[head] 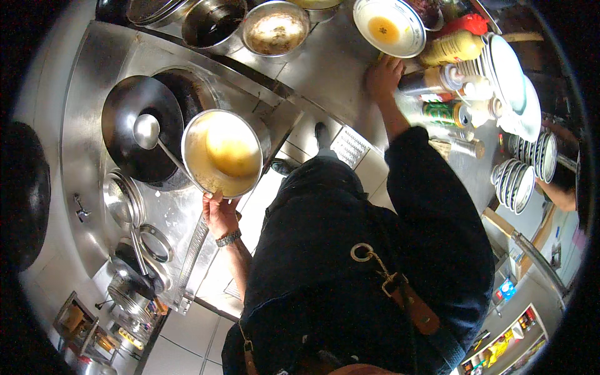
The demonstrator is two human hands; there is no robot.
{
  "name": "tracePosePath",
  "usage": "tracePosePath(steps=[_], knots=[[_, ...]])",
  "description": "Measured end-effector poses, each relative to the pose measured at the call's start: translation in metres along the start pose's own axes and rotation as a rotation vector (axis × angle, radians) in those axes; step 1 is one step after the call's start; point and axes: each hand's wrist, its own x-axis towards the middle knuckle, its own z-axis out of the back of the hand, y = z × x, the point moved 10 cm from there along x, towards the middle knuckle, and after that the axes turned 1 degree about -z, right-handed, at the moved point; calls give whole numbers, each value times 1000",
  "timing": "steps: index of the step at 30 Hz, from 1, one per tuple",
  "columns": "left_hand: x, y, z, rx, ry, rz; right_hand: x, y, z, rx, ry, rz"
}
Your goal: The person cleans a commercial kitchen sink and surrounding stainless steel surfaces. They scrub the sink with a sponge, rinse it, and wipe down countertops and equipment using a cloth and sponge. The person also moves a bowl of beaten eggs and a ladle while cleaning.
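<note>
My left hand [219, 214], with a wristwatch, grips the near rim of a steel pot [194, 159] holding yellowish liquid. The handle of a steel ladle [146, 132] runs towards the same hand; whether my fingers also hold it is unclear. The ladle's bowl lies over a dark wok [115, 126], left of the pot. My right hand [385, 78] is at the near rim of a white, blue-edged bowl [407, 26] with amber liquid in it. The fingertips are partly hidden at the rim, so I cannot tell whether they grip it.
Steel bowls [276, 28] stand along the far counter. Right of my right arm are a yellow bottle [452, 47], a green can [443, 114], stacked plates [508, 70] and patterned bowls [513, 187]. Another person's hand [558, 192] is near those bowls. Strainers [123, 199] lie left.
</note>
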Motion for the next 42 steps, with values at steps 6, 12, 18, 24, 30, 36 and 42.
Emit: tracePosePath(steps=[6,12,18,24,30,36,42], knots=[[2,-3,-8,9,-32,-4,-53,114,71,618,-84,295],[-9,-15,-16,58,-61,-9,17,167,32,511,-98,273],[-5,-9,-10,37,-77,16,-120,57,80,527,126,582],[-2,-3,-3,-16,6,15,-159,-23,100,604,120,483],[-8,-11,-7,-5,-13,-9,-77,186,87,817,71,786],[-17,-20,-11,46,-84,-19,-67,215,93,701,15,783],[-9,-9,-15,108,-66,84,-135,61,78,469,158,652]])
